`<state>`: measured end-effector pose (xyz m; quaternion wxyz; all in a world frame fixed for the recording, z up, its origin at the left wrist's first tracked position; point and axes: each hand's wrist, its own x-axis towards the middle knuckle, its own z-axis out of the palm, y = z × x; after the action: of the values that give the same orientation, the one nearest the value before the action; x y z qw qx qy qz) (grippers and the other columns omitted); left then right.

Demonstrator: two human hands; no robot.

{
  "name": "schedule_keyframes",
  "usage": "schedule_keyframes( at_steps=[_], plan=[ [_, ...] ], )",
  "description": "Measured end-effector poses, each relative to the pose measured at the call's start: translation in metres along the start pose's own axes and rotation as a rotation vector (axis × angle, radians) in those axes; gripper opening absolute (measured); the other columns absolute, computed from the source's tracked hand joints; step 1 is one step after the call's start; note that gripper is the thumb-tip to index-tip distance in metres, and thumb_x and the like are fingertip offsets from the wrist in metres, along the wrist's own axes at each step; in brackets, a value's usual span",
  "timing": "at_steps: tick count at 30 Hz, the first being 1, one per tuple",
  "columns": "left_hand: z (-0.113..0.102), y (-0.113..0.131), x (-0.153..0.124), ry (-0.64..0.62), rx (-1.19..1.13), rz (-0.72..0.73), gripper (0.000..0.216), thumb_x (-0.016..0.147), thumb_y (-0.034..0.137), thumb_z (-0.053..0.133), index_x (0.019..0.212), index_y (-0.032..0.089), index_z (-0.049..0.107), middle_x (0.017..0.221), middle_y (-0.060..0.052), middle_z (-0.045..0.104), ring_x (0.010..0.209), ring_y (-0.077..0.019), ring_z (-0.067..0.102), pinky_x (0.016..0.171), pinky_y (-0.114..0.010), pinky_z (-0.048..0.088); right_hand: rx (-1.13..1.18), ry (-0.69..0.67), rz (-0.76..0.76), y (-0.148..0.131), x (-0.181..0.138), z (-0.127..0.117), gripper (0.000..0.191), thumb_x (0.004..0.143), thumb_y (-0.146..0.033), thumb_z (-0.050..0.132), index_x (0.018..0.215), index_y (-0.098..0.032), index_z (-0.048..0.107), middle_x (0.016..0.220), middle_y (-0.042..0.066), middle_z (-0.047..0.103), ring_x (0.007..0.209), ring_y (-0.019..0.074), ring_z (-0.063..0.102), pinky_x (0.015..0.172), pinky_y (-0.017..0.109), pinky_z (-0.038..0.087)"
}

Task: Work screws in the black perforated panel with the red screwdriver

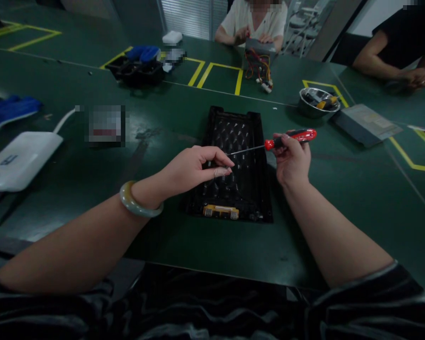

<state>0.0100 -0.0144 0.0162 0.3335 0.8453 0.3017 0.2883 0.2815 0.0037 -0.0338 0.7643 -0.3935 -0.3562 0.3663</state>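
A black plastic panel (pixel 250 184) with a patterned inner face lies flat on the green table before me. Along its near edge sits a small yellow-orange circuit board (pixel 221 209) with connector ports. My right hand (pixel 293 163), at the panel's right side, grips a red-and-black screwdriver (pixel 306 135). The thin shaft points left over the panel, its tip close to the fingers of my left hand (pixel 194 166). That hand hovers above the panel with thumb and fingertips brought together near the tip. Anything between those fingertips is too small to name.
A metal bowl of tools (pixel 318 104) and a grey metal box (pixel 366 123) stand at right. Further back are a black tray with blue gloves (pixel 138 66) and a co-worker handling a power supply (pixel 260 54). A white device (pixel 23 160) lies left, and another person sits far right.
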Motion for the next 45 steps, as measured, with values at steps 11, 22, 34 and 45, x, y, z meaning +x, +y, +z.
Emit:
schedule_keyframes(
  at_steps=[11,22,34,45],
  plan=[
    [0.004,0.011,-0.005,-0.069,0.219,0.104,0.018,0.1,0.035,0.061,0.112,0.027,0.074,0.102,0.003,0.079,0.091,-0.0147,0.069,0.094,-0.033,0.044,-0.052,-0.054,-0.013,0.006,0.002,-0.002,0.042,0.068,-0.041,0.08,0.094,-0.024,0.052,0.087,0.001,0.067,0.071,0.0135,0.06,0.054,0.026,0.047],
    [0.007,0.016,-0.008,-0.282,0.218,0.238,0.028,0.103,0.024,0.058,0.128,0.031,0.067,0.113,0.003,0.075,0.104,-0.013,0.068,0.099,-0.033,0.031,-0.038,-0.068,-0.028,0.008,0.001,0.001,0.042,0.066,-0.039,0.084,0.093,-0.025,0.054,0.084,-0.002,0.07,0.064,0.0114,0.058,0.051,0.024,0.046],
    [0.013,0.025,-0.009,-0.43,0.333,0.322,0.023,0.103,0.023,0.055,0.123,0.024,0.067,0.114,0.0,0.077,0.103,-0.0155,0.069,0.104,-0.037,0.026,-0.022,-0.076,-0.027,0.007,0.0,0.002,0.041,0.066,-0.036,0.084,0.092,-0.024,0.055,0.084,-0.002,0.071,0.06,0.0093,0.053,0.05,0.023,0.044],
    [0.014,0.024,-0.006,-0.42,0.376,0.335,0.02,0.103,0.024,0.054,0.107,0.025,0.073,0.108,-0.001,0.076,0.101,-0.0188,0.068,0.103,-0.04,0.025,-0.067,-0.066,-0.039,0.004,-0.003,0.006,0.042,0.065,-0.04,0.082,0.093,-0.026,0.055,0.085,-0.002,0.07,0.067,0.0128,0.059,0.051,0.026,0.045]
  ],
)
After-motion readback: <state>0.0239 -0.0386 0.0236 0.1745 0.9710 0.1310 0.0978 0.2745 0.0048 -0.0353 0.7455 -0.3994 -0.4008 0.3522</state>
